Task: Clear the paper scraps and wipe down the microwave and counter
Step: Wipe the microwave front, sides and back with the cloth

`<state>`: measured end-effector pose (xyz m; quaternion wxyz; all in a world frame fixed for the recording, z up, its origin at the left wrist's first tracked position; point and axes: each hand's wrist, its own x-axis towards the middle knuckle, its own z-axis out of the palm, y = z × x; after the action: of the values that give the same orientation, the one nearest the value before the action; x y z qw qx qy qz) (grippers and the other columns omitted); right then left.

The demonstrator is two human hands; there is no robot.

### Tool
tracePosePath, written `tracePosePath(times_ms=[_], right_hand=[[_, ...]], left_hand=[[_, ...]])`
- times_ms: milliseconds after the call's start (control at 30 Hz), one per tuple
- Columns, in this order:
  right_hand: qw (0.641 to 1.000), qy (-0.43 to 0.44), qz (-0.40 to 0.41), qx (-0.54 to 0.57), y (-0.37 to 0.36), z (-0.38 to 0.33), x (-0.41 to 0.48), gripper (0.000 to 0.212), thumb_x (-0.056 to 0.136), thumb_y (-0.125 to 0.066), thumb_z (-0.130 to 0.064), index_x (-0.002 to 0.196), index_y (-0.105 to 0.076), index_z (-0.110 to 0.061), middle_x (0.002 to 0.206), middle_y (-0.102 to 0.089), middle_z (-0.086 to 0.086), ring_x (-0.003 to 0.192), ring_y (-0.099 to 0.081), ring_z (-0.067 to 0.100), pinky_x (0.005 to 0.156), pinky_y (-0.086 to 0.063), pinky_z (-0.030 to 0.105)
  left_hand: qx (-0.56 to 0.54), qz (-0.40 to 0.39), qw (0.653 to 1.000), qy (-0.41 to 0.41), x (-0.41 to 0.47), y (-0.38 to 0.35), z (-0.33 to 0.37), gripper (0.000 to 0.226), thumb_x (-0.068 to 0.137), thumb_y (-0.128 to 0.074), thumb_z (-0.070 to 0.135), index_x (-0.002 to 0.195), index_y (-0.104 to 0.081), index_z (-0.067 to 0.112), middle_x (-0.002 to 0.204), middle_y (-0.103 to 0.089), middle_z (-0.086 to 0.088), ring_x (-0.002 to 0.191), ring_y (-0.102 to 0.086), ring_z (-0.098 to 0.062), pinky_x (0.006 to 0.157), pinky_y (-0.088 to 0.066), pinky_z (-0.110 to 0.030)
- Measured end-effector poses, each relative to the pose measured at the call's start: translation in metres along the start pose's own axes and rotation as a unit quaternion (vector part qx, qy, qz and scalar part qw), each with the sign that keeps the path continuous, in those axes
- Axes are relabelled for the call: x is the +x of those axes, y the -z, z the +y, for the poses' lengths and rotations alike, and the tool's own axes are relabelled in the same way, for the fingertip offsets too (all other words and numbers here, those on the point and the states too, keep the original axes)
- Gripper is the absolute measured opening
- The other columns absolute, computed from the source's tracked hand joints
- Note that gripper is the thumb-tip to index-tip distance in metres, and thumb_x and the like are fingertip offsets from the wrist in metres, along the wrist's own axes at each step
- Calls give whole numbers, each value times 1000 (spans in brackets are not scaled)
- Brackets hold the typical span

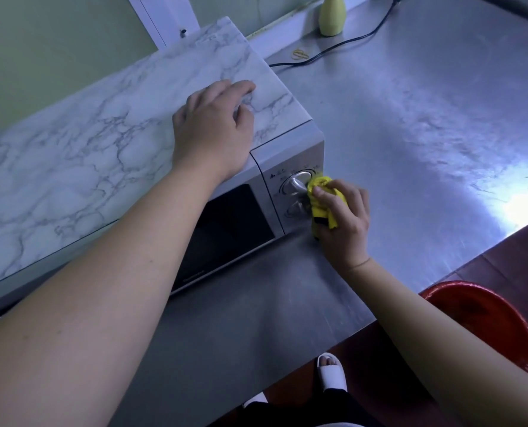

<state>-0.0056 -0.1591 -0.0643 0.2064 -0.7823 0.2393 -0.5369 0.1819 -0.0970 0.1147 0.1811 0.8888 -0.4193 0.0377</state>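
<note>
Right hand grips bunched yellow cloth against silver microwave control panel, beside upper round dial. Left hand rests flat, fingers relaxed, on its marble-patterned top.

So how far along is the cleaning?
No paper scraps show on the counter. The right hand holds a cloth against the microwave beside its knobs, while the left hand rests on top. Wiping the counter is probably left.

Pale yellow bottle at the back; black cord and rubber bands near it; red basin on the floor
</note>
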Motion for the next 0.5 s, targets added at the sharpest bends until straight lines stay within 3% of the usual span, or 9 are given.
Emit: tracePosePath(times_ms=[100,233,367,500], right_hand=[[995,-56,-76,-26,0,8,-28,37,70,-62,10,102,-75,-4,107,-68,20,89,-56,36,75,-52,44],[980,-127,-149,-25,5,-3,-34,42,64,-62,7,101,-77,-5,103,-69,16,88,-55,34,69,-52,42],[977,-192,-90,20,22,-20,-24,36,72,-65,9,103,-77,-6,98,-67,13,86,-62,36,73,-51,41],[980,-181,-32,71,24,-37,-5,31,81,-60,-11,107,-77,-7,102,-68,10,89,-65,29,78,-51,36]], left_hand=[[1,-2,1000,5,0,0,2,45,94,-34,32,134,-50,44,146,-46,13,136,-36,-18,113,-25,-41],[3,-3,1000,3,-1,3,3,44,95,-34,32,134,-51,43,145,-46,14,134,-37,-19,111,-25,-39],[2,-4,1000,6,-2,2,4,44,95,-34,32,134,-51,43,146,-46,13,135,-37,-19,111,-25,-40],[3,-2,1000,7,0,2,3,42,96,-36,33,134,-52,43,147,-46,13,135,-37,-19,112,-25,-40]])
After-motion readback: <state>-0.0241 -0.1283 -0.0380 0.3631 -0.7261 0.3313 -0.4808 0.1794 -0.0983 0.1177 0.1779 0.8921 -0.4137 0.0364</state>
